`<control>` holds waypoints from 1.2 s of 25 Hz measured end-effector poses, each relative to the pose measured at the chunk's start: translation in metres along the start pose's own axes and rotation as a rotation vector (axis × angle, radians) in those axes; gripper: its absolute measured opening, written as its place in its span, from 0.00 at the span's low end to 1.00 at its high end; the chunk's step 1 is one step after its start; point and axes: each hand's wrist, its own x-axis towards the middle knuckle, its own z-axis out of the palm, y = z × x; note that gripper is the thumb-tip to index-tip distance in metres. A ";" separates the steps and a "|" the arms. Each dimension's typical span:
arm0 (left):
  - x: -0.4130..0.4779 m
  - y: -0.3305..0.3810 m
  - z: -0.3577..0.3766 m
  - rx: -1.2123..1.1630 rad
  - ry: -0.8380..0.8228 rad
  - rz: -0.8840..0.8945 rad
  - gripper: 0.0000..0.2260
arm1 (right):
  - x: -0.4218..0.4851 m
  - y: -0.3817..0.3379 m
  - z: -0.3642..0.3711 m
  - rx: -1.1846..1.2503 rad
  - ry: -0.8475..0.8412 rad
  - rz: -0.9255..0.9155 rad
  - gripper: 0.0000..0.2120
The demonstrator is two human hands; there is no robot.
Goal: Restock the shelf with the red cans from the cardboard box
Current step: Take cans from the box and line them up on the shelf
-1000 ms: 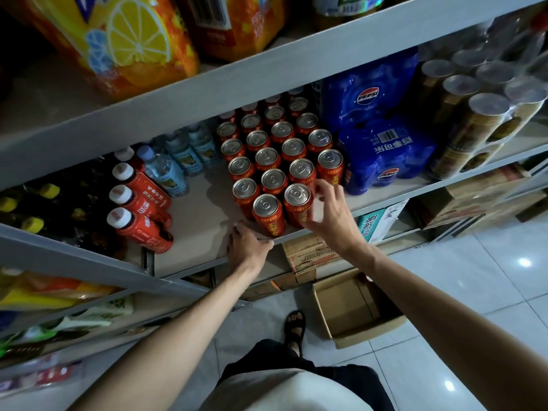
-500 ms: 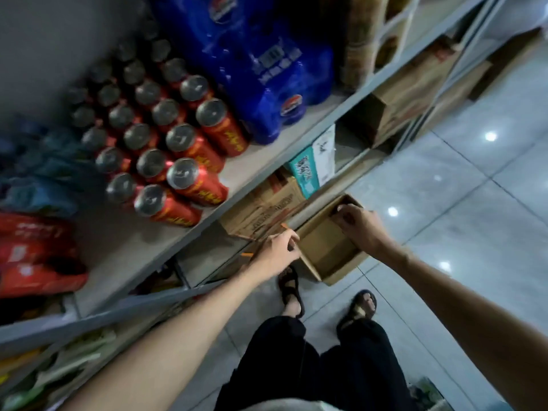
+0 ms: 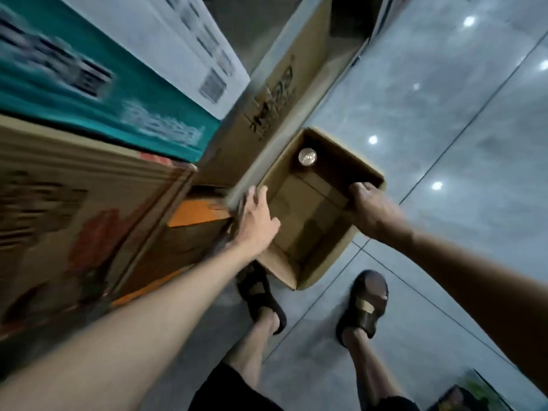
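An open cardboard box (image 3: pixel 308 274) stands on the tiled floor in front of my feet. One can (image 3: pixel 307 157), seen from above by its silver top, stands upright in the box's far corner. My left hand (image 3: pixel 255 215) rests on the box's left wall with fingers over the rim. My right hand (image 3: pixel 372 207) grips the right wall, fingers curled inside. The shelf with the red cans is out of view.
Closed cartons fill the low shelf at the left: a brown printed one (image 3: pixel 74 209), a teal and white one (image 3: pixel 118 84), another brown one (image 3: pixel 275 93). My sandalled feet (image 3: pixel 366 304) stand just behind the box. Glossy grey tiles (image 3: pixel 444 129) spread to the right.
I have bent down from the can shelf to the floor. Both hands left the shelf and now hold the box's two side walls; the view is much closer to the box.
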 end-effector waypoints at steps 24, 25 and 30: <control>0.040 -0.043 0.052 -0.269 -0.179 0.184 0.42 | 0.060 -0.028 0.062 0.887 -0.055 0.127 0.20; 0.020 -0.031 0.036 -0.315 -0.162 0.212 0.40 | 0.038 -0.035 0.041 0.952 -0.094 0.095 0.20; -0.092 0.020 -0.067 -0.418 -0.043 0.279 0.36 | -0.072 -0.078 -0.090 1.080 -0.188 -0.061 0.21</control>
